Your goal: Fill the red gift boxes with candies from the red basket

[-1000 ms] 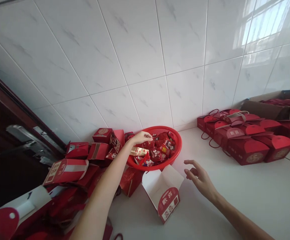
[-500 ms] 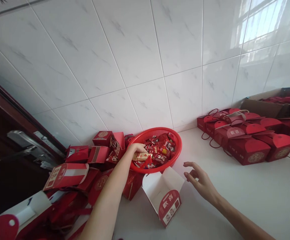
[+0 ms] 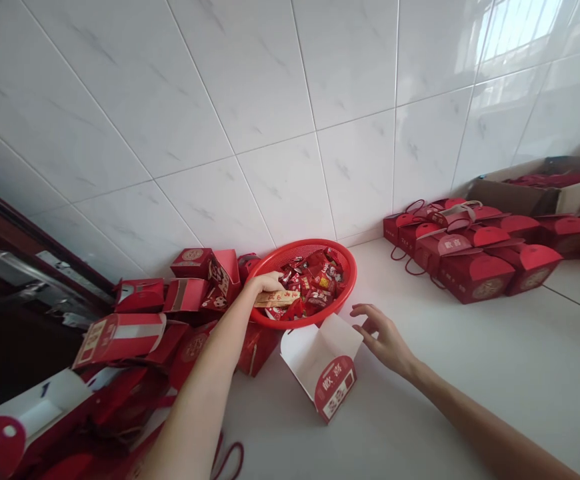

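Note:
My left hand [image 3: 269, 282] reaches into a red plastic basket [image 3: 351, 267] of small red-wrapped snack packets [image 3: 323, 273]. Its fingers are mostly hidden among the packets, so what they grip cannot be told. A long gold packet [image 3: 283, 298] with red characters lies just below that hand. In front of the basket stands a red gift box [image 3: 337, 385], its top open and its white inside showing. My right hand [image 3: 381, 337] is at the box's right flap, fingers curved and apart, the thumb close to or touching the flap's edge; nothing is held in it.
Red gift boxes [image 3: 120, 333] are heaped on the left, near a dark door with a metal handle [image 3: 7, 267]. Closed red boxes [image 3: 475, 273] with cord handles stand in rows at the right. Behind them is a cardboard carton [image 3: 520, 193]. A tiled wall [image 3: 270, 133] rises behind the basket.
My right hand has come nearer to the open box, up to its right flap. My left hand stays in the basket, slightly shifted. The whole view has moved a little.

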The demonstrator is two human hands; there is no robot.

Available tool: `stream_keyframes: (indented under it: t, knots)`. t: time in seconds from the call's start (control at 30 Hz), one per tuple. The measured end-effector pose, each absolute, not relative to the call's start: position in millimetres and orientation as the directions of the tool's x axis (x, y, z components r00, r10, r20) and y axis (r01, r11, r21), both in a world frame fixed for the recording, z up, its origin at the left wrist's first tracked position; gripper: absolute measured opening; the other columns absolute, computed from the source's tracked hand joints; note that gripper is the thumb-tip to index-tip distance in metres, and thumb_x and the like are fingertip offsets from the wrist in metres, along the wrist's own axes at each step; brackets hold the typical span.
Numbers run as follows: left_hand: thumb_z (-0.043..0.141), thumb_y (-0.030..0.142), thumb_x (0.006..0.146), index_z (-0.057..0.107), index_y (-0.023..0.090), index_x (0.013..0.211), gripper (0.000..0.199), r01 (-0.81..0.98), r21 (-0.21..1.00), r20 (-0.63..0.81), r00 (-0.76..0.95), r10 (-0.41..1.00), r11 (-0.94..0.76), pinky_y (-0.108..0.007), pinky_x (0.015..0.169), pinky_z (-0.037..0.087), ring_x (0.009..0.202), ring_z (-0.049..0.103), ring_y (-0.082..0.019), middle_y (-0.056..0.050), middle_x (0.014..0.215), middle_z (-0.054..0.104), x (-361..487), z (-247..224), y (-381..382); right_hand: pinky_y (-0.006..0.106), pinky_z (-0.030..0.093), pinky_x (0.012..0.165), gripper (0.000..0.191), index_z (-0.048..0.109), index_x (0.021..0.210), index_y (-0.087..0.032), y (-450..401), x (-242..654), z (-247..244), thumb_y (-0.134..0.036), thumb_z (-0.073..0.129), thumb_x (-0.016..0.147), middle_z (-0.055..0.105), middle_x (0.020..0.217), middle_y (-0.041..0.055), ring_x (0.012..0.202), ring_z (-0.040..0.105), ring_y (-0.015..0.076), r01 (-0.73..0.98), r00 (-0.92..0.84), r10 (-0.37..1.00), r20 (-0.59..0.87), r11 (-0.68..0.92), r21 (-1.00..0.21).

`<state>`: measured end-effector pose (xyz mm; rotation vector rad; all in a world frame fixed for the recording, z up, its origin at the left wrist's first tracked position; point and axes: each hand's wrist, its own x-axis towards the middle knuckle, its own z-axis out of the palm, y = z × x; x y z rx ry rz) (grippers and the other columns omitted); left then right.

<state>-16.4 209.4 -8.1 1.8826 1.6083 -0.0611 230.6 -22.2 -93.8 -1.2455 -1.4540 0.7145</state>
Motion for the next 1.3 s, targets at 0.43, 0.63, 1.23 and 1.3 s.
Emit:
stream_keyframes:
  t: [0.43,0.63,1.23,1.3]
  knots:
    - [0.084,0.016,0.045,0.066,0.015,0.114,0.071,0.619,0.762,-0.068,0.365,0.928,-0.188,-0.031,0.076,0.057,0.088,0.07,-0.023,-0.004,0.099,0.075,-17,33,196,0.033,0.056,0.062,0.019,0.062,0.096,-0.021,-18,234,-96,-0.03,0.052,0.084,0.065,0.117,0.0104,0.058,0.061,0.012,0.357,0.097,0.933,0.345,0.291,-0.888]
    - [0.086,0.026,0.048,0.064,0.017,0.107,0.064,0.448,0.875,0.018,0.352,0.936,-0.185,-0.034,0.073,0.058,0.075,0.069,-0.02,0.001,0.084,0.071,-8,44,188,0.032,0.055,0.063,0.018,0.061,0.096,-0.021,-18,235,-95,-0.031,0.051,0.084,0.064,0.116,0.0101,0.059,0.06,0.0116,0.362,0.098,0.936,0.337,0.282,-0.889]
    - [0.074,0.066,0.067,0.072,0.016,0.083,0.052,0.44,0.891,-0.122,0.461,0.879,-0.107,-0.031,0.071,0.054,0.067,0.068,-0.02,-0.003,0.063,0.069,-2,13,190,0.029,0.048,0.065,0.011,0.063,0.087,-0.021,64,221,-1,-0.022,0.054,0.079,0.07,0.082,0.0008,0.063,0.06,0.0141,0.303,0.126,0.834,0.537,0.483,-0.821]
    - [0.069,0.067,0.072,0.072,0.017,0.081,0.051,0.456,0.886,-0.159,0.469,0.869,-0.084,-0.031,0.068,0.054,0.065,0.068,-0.02,-0.004,0.063,0.07,-2,12,187,0.029,0.049,0.069,0.008,0.063,0.083,-0.021,86,211,4,-0.021,0.058,0.076,0.07,0.085,0.001,0.073,0.063,0.0159,0.255,0.098,0.874,0.477,0.441,-0.86]
